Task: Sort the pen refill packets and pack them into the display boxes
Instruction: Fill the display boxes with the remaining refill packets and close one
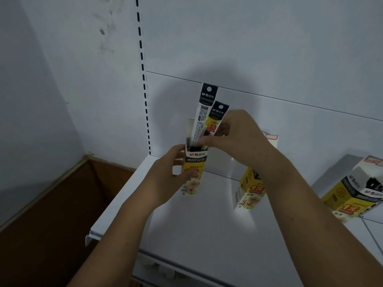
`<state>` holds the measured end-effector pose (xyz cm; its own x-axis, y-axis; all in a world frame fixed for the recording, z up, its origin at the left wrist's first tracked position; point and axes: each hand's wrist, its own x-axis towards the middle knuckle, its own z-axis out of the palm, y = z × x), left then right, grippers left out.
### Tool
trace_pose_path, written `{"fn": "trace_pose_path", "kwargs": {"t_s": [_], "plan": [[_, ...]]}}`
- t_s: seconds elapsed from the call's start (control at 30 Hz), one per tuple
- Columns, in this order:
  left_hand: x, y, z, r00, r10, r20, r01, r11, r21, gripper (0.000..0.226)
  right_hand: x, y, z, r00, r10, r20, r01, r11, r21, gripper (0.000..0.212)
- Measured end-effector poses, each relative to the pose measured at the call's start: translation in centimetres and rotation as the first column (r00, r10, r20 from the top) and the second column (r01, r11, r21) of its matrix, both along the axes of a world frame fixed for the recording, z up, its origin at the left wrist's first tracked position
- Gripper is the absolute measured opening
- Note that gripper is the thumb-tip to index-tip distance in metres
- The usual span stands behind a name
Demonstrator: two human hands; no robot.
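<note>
Gripping the narrow yellow-and-white display box, the left hand wrapped it from the left side, with the thumb pressed on the front panel and the fingers curled behind. The box stood upright at the rear of the white shelf, close to the back wall; whether its base touched the shelf could not be determined. Its top flap was raised and its mouth faced upward.

The right hand was positioned just above the box opening. Its thumb and fingers were closed in a pinch on two pen refill packets. The taller packet had a black header and a white printed body, and its lower end sat inside the box mouth. The shorter packet, black at the top with a yellow and red label, lay against the right side of the taller one and was partly hidden by the fingers. Both packets leaned slightly to the right.

A second display box stood on the shelf to the right, partly behind the right forearm. A third box lay tilted at the far right. A brown cardboard carton sat below, left of the shelf.
</note>
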<state>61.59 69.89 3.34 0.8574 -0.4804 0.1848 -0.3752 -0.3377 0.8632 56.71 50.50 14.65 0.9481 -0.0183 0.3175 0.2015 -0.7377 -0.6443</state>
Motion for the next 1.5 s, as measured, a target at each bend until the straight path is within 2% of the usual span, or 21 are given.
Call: {"fn": "trace_pose_path", "kwargs": {"t_s": [0.07, 0.13, 0.3, 0.37, 0.5, 0.6, 0.77, 0.93, 1.17, 1.27, 1.4, 1.5], "plan": [[-0.1, -0.1, -0.2, 1.000, 0.001, 0.012, -0.001, 1.000, -0.018, 0.059, 0.2, 0.1, -0.4, 1.000, 0.006, -0.031, -0.008, 0.997, -0.078, 0.023], [-0.1, -0.2, -0.2, 1.000, 0.005, 0.016, -0.004, 1.000, -0.027, 0.057, 0.2, 0.2, -0.2, 0.999, 0.021, -0.028, -0.023, 0.996, -0.083, 0.024], [-0.1, 0.0, -0.1, 1.000, 0.000, 0.004, 0.000, 1.000, -0.020, 0.055, -0.6, -0.1, 0.7, 0.985, -0.036, 0.169, 0.003, 0.981, 0.194, 0.020], [-0.1, 0.0, -0.2, 1.000, 0.004, 0.009, -0.004, 1.000, -0.015, 0.056, -0.8, -0.1, 0.7, 0.978, -0.054, 0.201, 0.009, 0.975, 0.221, 0.015], [-0.3, -0.2, -0.1, 1.000, 0.011, 0.028, -0.011, 1.000, -0.004, 0.057, -0.9, 0.4, -0.3, 0.993, -0.019, 0.114, 0.020, 1.000, -0.010, 0.007], [-0.4, -0.3, 0.0, 1.000, 0.013, 0.027, -0.013, 1.000, -0.001, 0.055, -0.9, 0.8, -1.1, 0.999, 0.021, 0.050, -0.013, 0.989, -0.150, 0.011], [-0.5, -0.2, 0.0, 1.000, 0.019, 0.017, -0.019, 1.000, 0.016, 0.056, -1.5, 1.1, -0.5, 0.984, -0.020, 0.175, 0.039, 0.993, -0.108, 0.012], [-0.8, -0.2, 0.1, 1.000, 0.022, 0.017, -0.022, 1.000, 0.016, 0.056, -1.6, 2.1, -0.7, 0.993, 0.001, 0.120, 0.026, 0.974, -0.225, 0.012], [-1.0, 0.0, 0.4, 1.000, 0.018, 0.008, -0.018, 0.999, 0.038, 0.057, -2.0, 2.9, -0.6, 0.991, -0.106, 0.076, 0.119, 0.973, -0.199, 0.015], [-1.0, 0.1, 0.4, 1.000, 0.008, 0.011, -0.009, 1.000, 0.026, 0.055, -2.1, 3.6, -1.0, 0.994, -0.096, 0.044, 0.105, 0.941, -0.322, 0.019], [-1.1, 0.1, 0.5, 1.000, 0.005, 0.002, -0.005, 1.000, 0.026, 0.056, -2.4, 3.9, -1.5, 0.989, -0.140, -0.038, 0.093, 0.813, -0.574, 0.027], [-1.2, 0.1, 0.4, 1.000, 0.008, 0.009, -0.008, 1.000, 0.013, 0.057, -2.4, 3.8, -1.6, 0.991, -0.118, -0.060, 0.061, 0.810, -0.583, 0.023]]}}
